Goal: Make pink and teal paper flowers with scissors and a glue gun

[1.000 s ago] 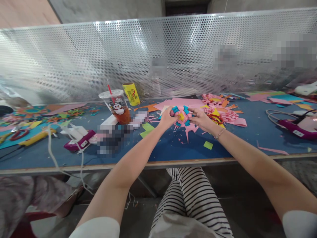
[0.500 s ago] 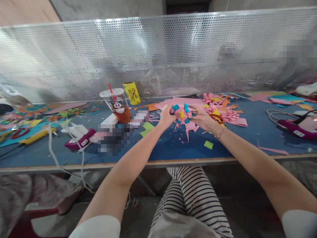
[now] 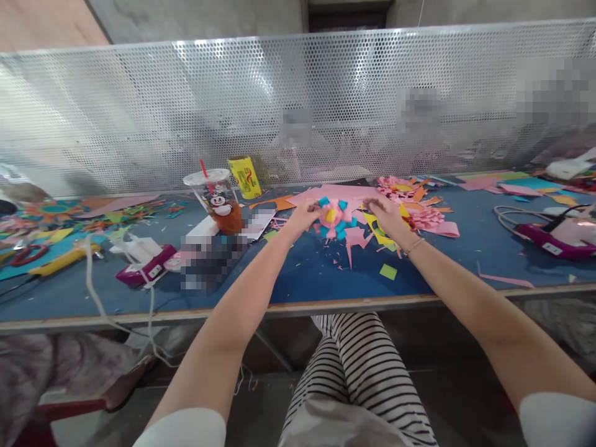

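A paper flower [image 3: 342, 226] with pink and blue petals and a yellow centre is above the middle of the table. My left hand [image 3: 305, 215] pinches its left edge between thumb and fingers. To the right of the flower, my right hand [image 3: 387, 214] is apart from it, fingers loosely bent and open, with nothing seen in them. A yellow paper piece [image 3: 379, 234] lies under and beside the right hand. Behind it are pink fringed paper flowers [image 3: 426, 217], partly hidden by the hand. Pink paper scraps [image 3: 356, 239] lie just below the flower.
A drink cup [image 3: 218, 198] with a red straw stands left, near a yellow roll [image 3: 244, 177]. Purple power strips [image 3: 146, 266] with cables sit on both sides. A yellow glue gun [image 3: 65, 259] lies far left. A perforated metal screen [image 3: 261, 105] borders the table's back.
My right hand has let go of the flower and moved a little to the right. The flower stays in my left hand, now turned with its yellow centre showing more. The view has shifted slightly.
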The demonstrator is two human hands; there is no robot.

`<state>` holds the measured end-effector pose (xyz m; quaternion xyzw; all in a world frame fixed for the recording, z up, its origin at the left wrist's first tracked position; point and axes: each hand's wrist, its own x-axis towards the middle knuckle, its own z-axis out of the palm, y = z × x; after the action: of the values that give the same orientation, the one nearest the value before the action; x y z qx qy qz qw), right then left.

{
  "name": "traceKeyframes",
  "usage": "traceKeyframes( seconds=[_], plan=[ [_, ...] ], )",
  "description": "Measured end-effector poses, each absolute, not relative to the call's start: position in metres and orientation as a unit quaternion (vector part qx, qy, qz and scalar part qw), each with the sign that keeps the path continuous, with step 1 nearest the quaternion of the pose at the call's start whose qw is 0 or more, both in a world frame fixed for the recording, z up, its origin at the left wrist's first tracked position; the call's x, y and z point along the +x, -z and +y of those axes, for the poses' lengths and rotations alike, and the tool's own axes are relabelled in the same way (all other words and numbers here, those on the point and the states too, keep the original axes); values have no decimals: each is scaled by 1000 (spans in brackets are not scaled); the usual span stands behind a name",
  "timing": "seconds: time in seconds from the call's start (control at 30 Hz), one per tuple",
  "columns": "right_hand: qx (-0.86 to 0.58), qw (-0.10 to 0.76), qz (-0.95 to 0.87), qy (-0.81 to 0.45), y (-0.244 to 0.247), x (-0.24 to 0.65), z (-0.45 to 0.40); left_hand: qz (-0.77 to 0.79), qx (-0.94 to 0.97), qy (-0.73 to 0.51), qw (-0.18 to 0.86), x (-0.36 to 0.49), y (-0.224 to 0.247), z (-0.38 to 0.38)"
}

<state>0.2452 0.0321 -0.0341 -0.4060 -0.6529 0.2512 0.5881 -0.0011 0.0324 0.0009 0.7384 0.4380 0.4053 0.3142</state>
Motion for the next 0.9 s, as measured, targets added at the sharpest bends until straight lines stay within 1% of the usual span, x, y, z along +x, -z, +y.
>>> traceKeyframes(
  seconds=[0.1,0.13,0.2,0.33,0.43,0.53,0.73,0.9],
  plan=[
    [-407,540,-729,-109,34,240,25,473,816,-327,59,4,8,30],
    [-397,520,-754,-67,34,237,23,476,822,-312,4,6,10,28],
    [-357,478,-802,-3,34,232,17,481,827,-289,-39,12,11,21],
    [-287,396,-870,63,34,219,2,519,828,-204,-56,23,5,8],
    [-267,365,-888,86,33,209,-7,545,824,-141,-68,28,2,2],
    [-255,378,-887,71,32,200,-14,528,839,-102,-83,32,0,-4],
    [-286,382,-878,-28,35,188,-21,486,869,-47,-79,45,3,-12],
    [-312,392,-864,-48,36,184,-22,484,871,-33,-77,50,8,-13]
  ],
)
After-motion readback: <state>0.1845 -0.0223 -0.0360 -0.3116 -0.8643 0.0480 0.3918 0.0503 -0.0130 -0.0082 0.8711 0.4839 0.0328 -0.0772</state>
